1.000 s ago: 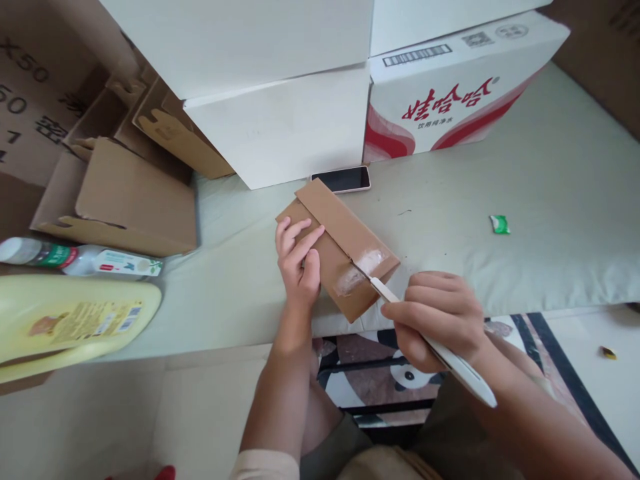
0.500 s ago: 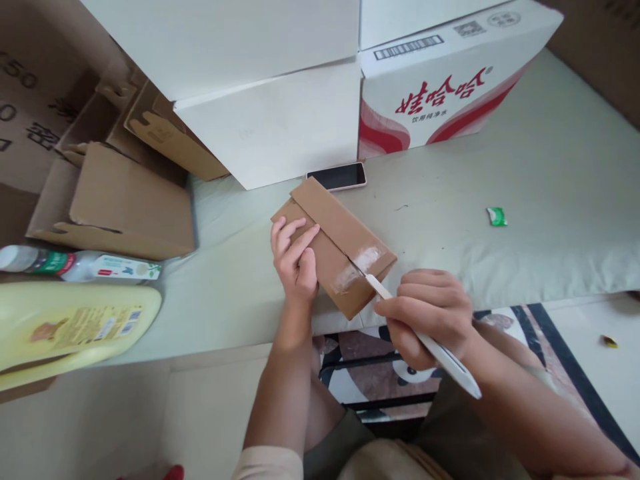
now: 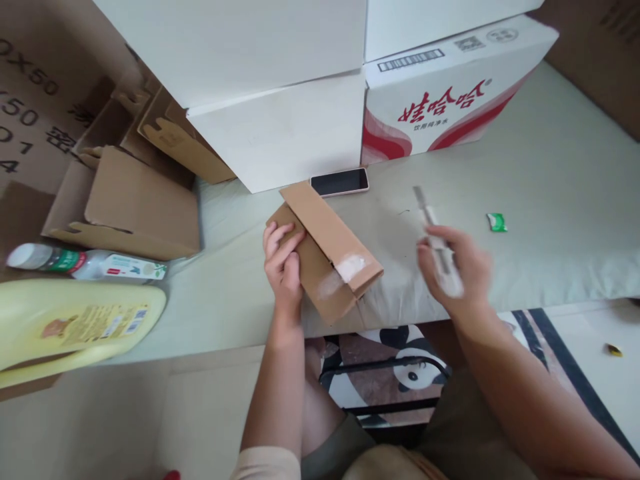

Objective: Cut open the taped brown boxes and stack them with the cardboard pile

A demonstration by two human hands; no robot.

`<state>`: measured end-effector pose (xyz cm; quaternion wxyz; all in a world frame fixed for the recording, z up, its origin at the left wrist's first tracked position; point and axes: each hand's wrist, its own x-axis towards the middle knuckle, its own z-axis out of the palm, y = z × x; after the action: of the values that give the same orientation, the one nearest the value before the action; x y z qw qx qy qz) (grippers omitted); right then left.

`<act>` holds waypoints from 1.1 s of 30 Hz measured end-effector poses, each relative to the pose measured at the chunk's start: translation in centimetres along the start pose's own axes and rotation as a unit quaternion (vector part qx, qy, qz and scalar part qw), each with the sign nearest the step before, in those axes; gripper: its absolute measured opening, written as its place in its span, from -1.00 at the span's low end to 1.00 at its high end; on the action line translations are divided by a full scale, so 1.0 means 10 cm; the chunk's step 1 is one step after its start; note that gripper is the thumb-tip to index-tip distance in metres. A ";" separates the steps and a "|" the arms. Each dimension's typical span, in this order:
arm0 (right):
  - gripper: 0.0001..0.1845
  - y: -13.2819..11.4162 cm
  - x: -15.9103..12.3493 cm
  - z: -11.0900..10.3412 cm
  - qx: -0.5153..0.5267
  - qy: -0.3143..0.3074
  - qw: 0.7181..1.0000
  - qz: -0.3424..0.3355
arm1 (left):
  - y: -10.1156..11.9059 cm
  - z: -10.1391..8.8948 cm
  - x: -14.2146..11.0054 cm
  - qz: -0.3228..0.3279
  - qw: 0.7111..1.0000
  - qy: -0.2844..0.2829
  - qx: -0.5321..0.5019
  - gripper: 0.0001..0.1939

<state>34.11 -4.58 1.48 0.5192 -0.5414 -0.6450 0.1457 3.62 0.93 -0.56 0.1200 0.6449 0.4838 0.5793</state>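
A small brown cardboard box point(image 3: 327, 257) lies flat on the pale green surface point(image 3: 540, 200), a strip of clear tape across its flap seam. My left hand point(image 3: 283, 263) presses down on the box's left half, fingers curled over its edge. To the right of the box, apart from it, my right hand point(image 3: 455, 270) is motion-blurred and closed round a white utility knife point(image 3: 434, 233), whose blade points up and away.
Large white cartons point(image 3: 280, 80) and a red-printed carton point(image 3: 450, 93) stand at the back, with a phone point(image 3: 340, 182) in front. Folded brown boxes point(image 3: 130, 200) lie left, beside a bottle point(image 3: 85, 263) and a yellow container point(image 3: 75, 327). A green wrapper point(image 3: 497, 222) lies right.
My right hand has lifted the knife off the taped seam and swung it up to the right. The box has shifted slightly left under my left hand.
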 end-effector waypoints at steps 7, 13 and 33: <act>-0.32 0.43 0.05 0.31 -0.254 -0.196 0.945 0.068 | -0.18 -0.21 0.03 -0.098 0.990 0.086 -0.051 -0.69; -0.58 0.42 -0.05 0.35 -0.152 -0.291 0.944 -0.007 | -0.26 -0.19 -0.02 -0.347 0.915 0.038 -0.204 -0.35; -0.56 0.25 0.07 0.39 0.155 -0.013 0.962 0.223 | -0.09 -0.13 -0.02 -0.389 0.900 -0.067 -0.184 -0.16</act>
<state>32.33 -1.60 -1.66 0.5428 -0.5826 -0.4840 0.3629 2.08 0.66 -0.96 0.4846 0.4085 0.5718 0.5209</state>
